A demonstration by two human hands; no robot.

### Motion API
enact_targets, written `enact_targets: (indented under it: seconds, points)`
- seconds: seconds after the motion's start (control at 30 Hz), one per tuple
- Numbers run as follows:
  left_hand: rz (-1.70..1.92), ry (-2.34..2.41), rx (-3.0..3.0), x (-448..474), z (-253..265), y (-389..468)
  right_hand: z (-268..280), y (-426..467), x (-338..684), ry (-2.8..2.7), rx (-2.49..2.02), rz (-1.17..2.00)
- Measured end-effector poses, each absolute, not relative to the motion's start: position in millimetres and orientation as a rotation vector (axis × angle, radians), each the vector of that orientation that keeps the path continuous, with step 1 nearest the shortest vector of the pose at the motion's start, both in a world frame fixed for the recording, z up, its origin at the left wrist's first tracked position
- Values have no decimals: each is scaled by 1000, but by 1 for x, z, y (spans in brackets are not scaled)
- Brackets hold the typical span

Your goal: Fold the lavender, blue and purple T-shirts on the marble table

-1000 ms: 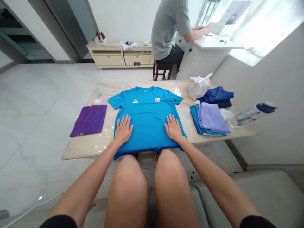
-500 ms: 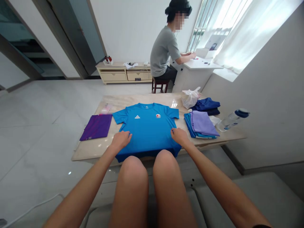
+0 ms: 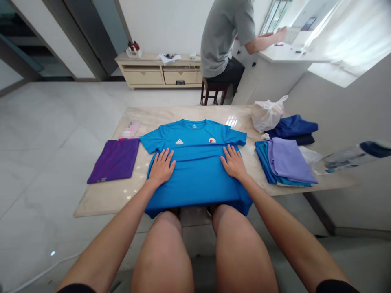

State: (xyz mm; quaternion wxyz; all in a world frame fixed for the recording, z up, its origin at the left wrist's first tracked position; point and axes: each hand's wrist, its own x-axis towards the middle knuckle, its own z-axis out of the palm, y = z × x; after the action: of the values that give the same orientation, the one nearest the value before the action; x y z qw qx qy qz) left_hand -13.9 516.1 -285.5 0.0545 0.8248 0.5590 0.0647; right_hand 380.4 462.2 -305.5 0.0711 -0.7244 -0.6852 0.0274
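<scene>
A blue T-shirt lies spread front side up on the table, collar away from me, its hem hanging over the near edge. White lettering and a small round badge mark its chest, and creases run across below them. My left hand rests flat on the shirt's left side, fingers spread. On the right side my right hand lies flat too, fingers apart. Neither hand grips the cloth. To the left is a folded purple garment; a stack topped by a folded lilac garment sits to the right.
Behind the stack are a white plastic bag and folded dark blue clothing. A clear water bottle stands near the right end of the stone-topped table. Beyond, a person sits on a stool at a white desk.
Both hands have opened from closed fingers at the shirt's sides to lying flat on it, slightly farther up. Creases now cross the shirt. The view has tilted down and moved closer.
</scene>
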Motion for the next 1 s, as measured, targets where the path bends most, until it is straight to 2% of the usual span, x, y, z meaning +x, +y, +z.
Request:
enact_targets:
  seconds: [0.47,0.63,0.8,1.0]
  points:
    - [73,1841,2449,-26,-282,389,-309,367,353,-2069,-2193,110]
    - [-158,1836,2460,-20,-248,375,-291,342,351,-2032,-2183,170]
    - [-175,1829,2391,-29,-215,415,-254,379,405,-1752,-2252,317]
    - [220,1764,2551,-46,-260,437,-257,453,470,-1489,-2442,227]
